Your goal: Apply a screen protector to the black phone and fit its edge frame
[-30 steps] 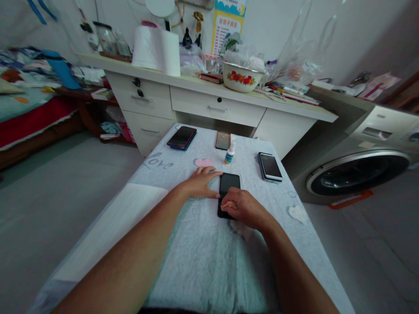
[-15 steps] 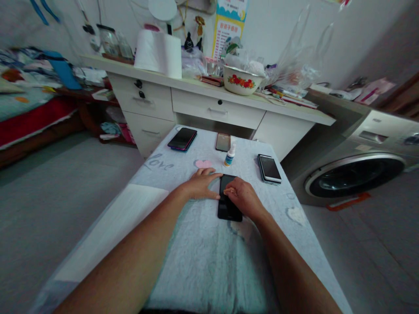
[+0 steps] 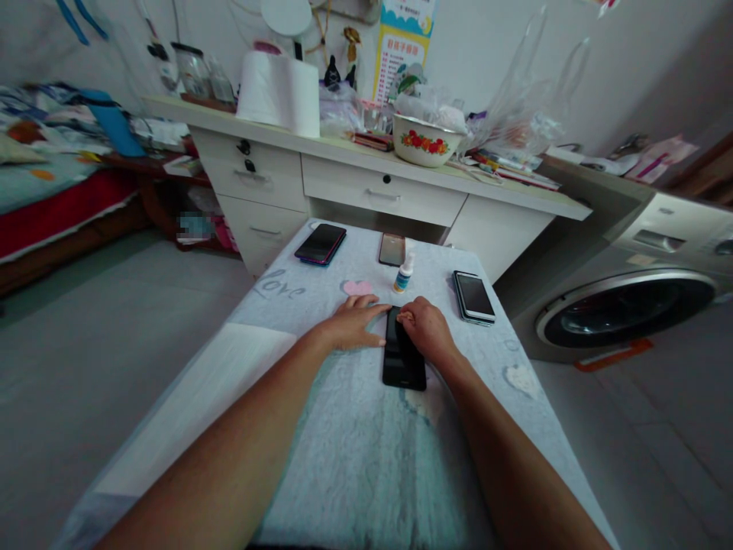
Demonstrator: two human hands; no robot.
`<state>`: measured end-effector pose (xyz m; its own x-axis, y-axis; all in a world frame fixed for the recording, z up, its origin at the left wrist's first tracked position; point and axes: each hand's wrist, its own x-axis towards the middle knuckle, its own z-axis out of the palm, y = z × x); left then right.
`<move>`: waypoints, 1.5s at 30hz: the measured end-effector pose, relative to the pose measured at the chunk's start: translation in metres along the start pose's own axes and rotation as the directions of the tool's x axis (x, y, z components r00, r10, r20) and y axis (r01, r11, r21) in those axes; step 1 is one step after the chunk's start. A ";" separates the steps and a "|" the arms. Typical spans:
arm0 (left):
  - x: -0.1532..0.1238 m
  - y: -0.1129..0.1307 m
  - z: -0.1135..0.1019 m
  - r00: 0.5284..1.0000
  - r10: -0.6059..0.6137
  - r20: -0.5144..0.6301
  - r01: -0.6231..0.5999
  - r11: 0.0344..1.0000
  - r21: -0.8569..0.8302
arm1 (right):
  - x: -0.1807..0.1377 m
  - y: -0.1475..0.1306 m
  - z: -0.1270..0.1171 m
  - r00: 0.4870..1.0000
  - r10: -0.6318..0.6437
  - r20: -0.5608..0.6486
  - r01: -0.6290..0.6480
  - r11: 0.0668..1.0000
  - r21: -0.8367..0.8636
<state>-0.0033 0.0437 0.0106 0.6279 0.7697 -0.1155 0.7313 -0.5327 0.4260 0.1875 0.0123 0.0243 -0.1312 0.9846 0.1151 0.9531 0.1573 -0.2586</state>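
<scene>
A black smartphone [image 3: 404, 367] lies flat on the cloth-covered table, screen up. My left hand [image 3: 353, 324] rests at its left side, fingers spread, with the thumb and a fingertip touching the phone's edge. Bunched in the fingers of my right hand [image 3: 431, 330] is a small orange-tan cloth [image 3: 405, 315], pressed on the upper part of the screen. Much of the cloth is hidden by the hand. Just beyond the phone stands a small white spray bottle [image 3: 403, 276] with a blue and yellow label.
Stacked phones lie at the table's far left [image 3: 321, 243] and on its right side [image 3: 474, 296]. Another phone [image 3: 392, 249] lies behind the bottle. A white desk [image 3: 383, 183] with drawers stands past the table, and a washing machine [image 3: 624, 283] is on the right.
My right hand has slid the cloth up the screen toward the phone's far end. My left hand stays in place at the phone's left edge.
</scene>
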 end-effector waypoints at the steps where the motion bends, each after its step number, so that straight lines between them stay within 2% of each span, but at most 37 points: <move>1: 0.000 0.000 0.000 1.000 0.000 -0.003 0.000 1.000 -0.003 | 0.000 0.000 0.001 1.000 -0.010 -0.004 0.010 1.000 0.010; 14: 0.003 -0.003 0.004 1.000 0.012 -0.017 -0.012 1.000 -0.023 | -0.024 -0.012 -0.004 0.970 -0.228 0.082 0.210 0.961 0.181; 22: 0.002 -0.003 0.003 1.000 0.017 -0.023 -0.017 1.000 -0.020 | -0.041 -0.018 -0.011 0.940 -0.311 0.139 0.272 0.931 0.243; 35: 0.000 -0.003 0.002 1.000 0.016 -0.018 -0.017 0.999 -0.028 | -0.061 -0.021 -0.021 0.912 -0.342 0.227 0.245 0.897 0.369; 45: 0.000 -0.003 0.002 1.000 0.020 -0.019 -0.021 0.999 -0.026 | -0.064 -0.003 -0.030 0.898 -0.337 0.282 0.206 0.890 0.407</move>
<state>-0.0050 0.0442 0.0079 0.6375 0.7652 -0.0895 0.7108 -0.5393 0.4516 0.2013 -0.0535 0.0467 -0.5161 0.8528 -0.0796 0.7099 0.3739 -0.5968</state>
